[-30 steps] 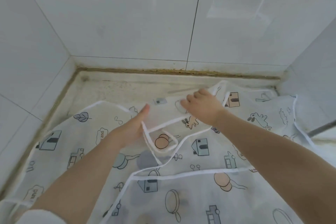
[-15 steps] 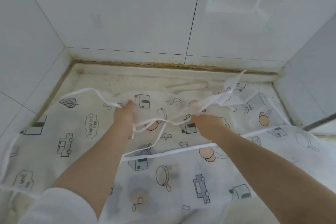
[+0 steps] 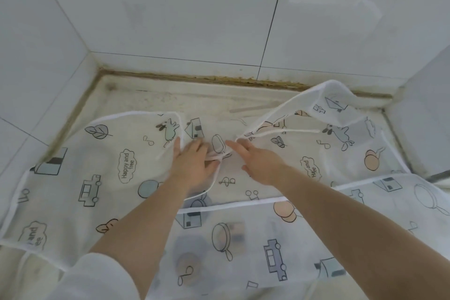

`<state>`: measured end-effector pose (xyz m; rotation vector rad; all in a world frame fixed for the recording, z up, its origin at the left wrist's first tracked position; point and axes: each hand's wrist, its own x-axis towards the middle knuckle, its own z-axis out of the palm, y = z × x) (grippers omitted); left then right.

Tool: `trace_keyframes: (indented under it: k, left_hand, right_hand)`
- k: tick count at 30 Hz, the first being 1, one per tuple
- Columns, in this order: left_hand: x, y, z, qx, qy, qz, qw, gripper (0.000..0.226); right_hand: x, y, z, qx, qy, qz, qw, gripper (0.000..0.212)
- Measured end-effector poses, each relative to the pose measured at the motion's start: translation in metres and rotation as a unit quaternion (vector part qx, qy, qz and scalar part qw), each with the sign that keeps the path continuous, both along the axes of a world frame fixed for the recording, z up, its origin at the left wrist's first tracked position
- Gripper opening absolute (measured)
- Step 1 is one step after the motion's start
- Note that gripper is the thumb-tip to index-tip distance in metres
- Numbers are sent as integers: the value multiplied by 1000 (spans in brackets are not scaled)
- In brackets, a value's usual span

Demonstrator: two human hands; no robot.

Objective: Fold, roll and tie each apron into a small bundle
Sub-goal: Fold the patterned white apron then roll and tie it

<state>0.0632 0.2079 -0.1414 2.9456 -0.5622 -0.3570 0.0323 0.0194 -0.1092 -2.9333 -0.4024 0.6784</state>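
Observation:
A thin white apron (image 3: 109,178) printed with houses, cars, rabbits and "Happy and free" bubbles lies spread over the stone ledge (image 3: 158,95). My left hand (image 3: 193,165) lies flat on its middle with straight fingers, over a white tie strap (image 3: 214,157). My right hand (image 3: 258,163) rests flat beside it, fingers spread on the cloth. Right of my hands a flap of the apron (image 3: 333,105) stands raised and curled, and loose white ties (image 3: 292,131) run from my right fingertips toward it.
White tiled walls (image 3: 194,19) close the ledge at the back, left and right. A dirty brown seam (image 3: 219,78) runs along the back edge. A dark metal edge (image 3: 438,176) shows at the far right. The apron's near part hangs toward me.
Both hands have come down flat onto the apron's middle and moved closer together. The cloth has spread wider to the left, and the right flap has swung up and back.

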Motion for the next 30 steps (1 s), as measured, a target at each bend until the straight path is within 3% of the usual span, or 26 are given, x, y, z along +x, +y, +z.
trace_keyframes:
  k: [6,11,15,19,24,27,30]
  left_hand:
    - [17,10,2,-45,80,-10,996,76]
    - [30,8,2,53,55,-61,995,62]
    - [27,3,2,44,34,-43,998,59]
    - [27,3,4,35,17,-42,998,47]
    - [28,1,9,51,51,-29,997,32]
    - [19,7,21,-7,76,-41,996,12]
    - [1,22,26,-74,125,-39,989,25]
  right_hand:
    - [12,-4,-3,1,-8,20,1000,38]
    - [19,7,-4,-43,50,42,997,56]
    - [19,7,-1,-5,57,-17,998,70]
    - [4,-4,20,-32,96,-19,995,64]
    - [24,-3,89,-113,-81,-15,990,40]
    - [49,6,115,-30,-211,-58,975,29]
    - [57,7,102,39,-196,-88,976,47]
